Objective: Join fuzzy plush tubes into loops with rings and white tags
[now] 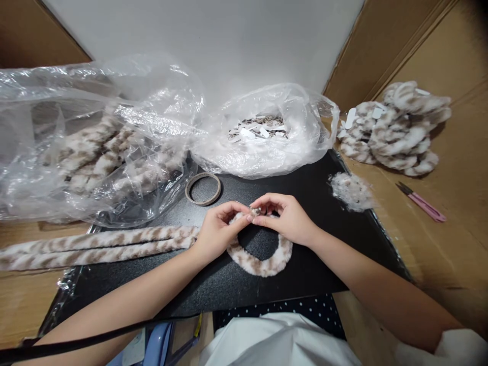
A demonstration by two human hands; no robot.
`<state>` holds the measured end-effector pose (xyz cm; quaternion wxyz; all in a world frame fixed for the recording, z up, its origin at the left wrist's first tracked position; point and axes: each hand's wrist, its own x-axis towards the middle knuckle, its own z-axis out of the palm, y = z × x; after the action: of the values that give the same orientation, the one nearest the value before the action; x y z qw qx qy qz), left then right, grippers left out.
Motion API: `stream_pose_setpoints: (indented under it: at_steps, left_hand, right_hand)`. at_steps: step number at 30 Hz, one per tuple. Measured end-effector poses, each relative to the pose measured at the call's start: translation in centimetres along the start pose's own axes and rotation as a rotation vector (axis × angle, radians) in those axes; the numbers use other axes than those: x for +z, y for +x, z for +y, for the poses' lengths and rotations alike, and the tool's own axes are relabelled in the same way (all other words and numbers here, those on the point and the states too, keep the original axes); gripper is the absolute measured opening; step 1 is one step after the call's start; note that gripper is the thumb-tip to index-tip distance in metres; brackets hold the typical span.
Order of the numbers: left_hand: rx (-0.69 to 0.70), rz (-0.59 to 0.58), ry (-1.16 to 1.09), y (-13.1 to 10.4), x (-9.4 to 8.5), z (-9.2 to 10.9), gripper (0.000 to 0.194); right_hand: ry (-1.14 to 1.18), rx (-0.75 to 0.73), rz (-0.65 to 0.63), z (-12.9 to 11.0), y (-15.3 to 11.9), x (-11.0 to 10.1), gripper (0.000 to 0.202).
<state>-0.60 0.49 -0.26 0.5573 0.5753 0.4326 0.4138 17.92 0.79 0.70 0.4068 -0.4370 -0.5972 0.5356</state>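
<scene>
A fluffy white-and-brown strip (pixel 263 267) lies curved into a ring on the black work surface (pixel 305 277). At the top of the ring its ends meet between my two hands. My left hand (pixel 219 229) pinches one side with thumb and forefinger, and my right hand (pixel 287 218) pinches the other. A small metallic piece (pixel 255 210) shows between the fingertips; its exact shape is too small to tell. Two long strips of the same plush (pixel 141 244) lie side by side to the left, their right ends next to my left hand.
Behind stand a clear bag of plush strips (pixel 95 152) and a plastic bag with tags and rings (pixel 263 127). A tape roll (pixel 203 189) lies in front. Rightward are a plush pile (pixel 404 127), fluff (pixel 351 191) and pink snips (pixel 421 202).
</scene>
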Motion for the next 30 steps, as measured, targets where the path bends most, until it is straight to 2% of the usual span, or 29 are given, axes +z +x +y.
stream_pose_setpoints:
  at_steps: [5, 9, 15, 19, 27, 30]
  left_hand:
    - [0.004, 0.0, 0.049, -0.26, 0.06, -0.16, 0.016]
    - [0.119, -0.075, 0.184, -0.44, 0.04, 0.0, 0.017]
    - [0.268, -0.166, 0.423, -0.6, -0.11, 0.53, 0.028]
    - [0.304, -0.22, 0.443, -0.65, -0.14, 0.72, 0.036]
    - [0.293, -0.096, 0.374, -0.64, 0.1, 0.8, 0.017]
    - [0.275, -0.077, 0.359, -0.66, 0.13, 0.8, 0.016]
  right_hand:
    - [0.105, 0.048, -0.04, -0.07, 0.16, -0.1, 0.025]
    - [0.122, 0.048, -0.054, -0.22, 0.2, -0.27, 0.025]
    - [0.1, -0.068, -0.007, -0.23, 0.1, -0.48, 0.022]
    - [0.055, -0.137, -0.016, -0.32, -0.08, -0.38, 0.014]
    - [-0.07, -0.194, -0.004, -0.81, -0.39, -0.29, 0.01]
    - [-0.095, -0.204, -0.013, -0.87, -0.41, -0.15, 0.01]
